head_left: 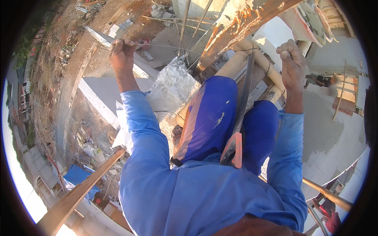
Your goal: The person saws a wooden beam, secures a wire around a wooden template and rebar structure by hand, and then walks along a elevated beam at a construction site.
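My left hand is raised at the upper left, fingers pinched on a thin pale string. The string runs right toward an orange-brown wooden beam with rough, splattered faces. On the right my right hand is held up in a closed fist. A faint thin line shows just above it; what the fingers hold, if anything, is hidden. A handsaw rests between my blue-trousered knees, its orange and black handle against my lap and its blade pointing away.
Round poles are lashed in front of my knees. Crumpled silvery sheeting lies beside two upright steel bars. Far below are rubble-strewn ground and a person at the right. A timber pole slants at lower left.
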`<state>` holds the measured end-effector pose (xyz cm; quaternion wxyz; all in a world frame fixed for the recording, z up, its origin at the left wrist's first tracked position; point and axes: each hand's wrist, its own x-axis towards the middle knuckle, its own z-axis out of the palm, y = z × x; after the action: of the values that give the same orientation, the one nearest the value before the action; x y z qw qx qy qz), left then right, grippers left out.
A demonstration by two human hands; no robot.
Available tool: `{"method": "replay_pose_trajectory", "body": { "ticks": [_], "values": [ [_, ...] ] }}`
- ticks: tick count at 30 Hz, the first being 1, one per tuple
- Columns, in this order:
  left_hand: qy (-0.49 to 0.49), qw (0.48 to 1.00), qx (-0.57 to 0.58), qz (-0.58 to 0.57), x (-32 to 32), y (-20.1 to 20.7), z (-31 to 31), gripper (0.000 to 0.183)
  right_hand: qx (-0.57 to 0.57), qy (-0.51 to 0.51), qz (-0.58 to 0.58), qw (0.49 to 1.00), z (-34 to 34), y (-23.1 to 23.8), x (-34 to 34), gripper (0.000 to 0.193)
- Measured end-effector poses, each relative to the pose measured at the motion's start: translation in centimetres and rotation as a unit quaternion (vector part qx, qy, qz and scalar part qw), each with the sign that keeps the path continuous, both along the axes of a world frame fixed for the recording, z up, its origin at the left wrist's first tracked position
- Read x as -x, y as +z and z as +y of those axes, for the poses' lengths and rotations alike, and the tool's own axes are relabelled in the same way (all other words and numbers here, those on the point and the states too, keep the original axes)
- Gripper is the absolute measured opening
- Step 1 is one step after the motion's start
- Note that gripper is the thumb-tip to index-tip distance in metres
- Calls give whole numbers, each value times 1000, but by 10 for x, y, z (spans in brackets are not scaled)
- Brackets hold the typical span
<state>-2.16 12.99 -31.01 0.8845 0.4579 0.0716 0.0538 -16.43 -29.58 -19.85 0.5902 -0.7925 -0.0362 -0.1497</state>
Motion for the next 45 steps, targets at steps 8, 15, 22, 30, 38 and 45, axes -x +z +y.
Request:
{"method": "replay_pose_trajectory", "body": {
  "ticks": [8,15,22,30,38,45],
  "values": [
    [-76,946,129,-287,149,117,-27,14,-20,23,-66,997,-10,22,5,19],
    [-159,980,58,-107,202,160,-165,14,-130,12,-100,986,-22,34,12,19],
    [-98,994,43,7,189,160,-277,11,-287,31,-88,953,-40,34,34,19],
    [-84,986,13,142,167,154,-313,9,-339,-11,-154,928,-42,37,41,16],
    [-67,985,-14,161,148,126,-307,9,-166,-131,-205,956,-43,40,39,19],
    [-100,983,-90,129,162,108,-330,7,-263,-138,-269,916,-18,59,22,14]
  ]
}}
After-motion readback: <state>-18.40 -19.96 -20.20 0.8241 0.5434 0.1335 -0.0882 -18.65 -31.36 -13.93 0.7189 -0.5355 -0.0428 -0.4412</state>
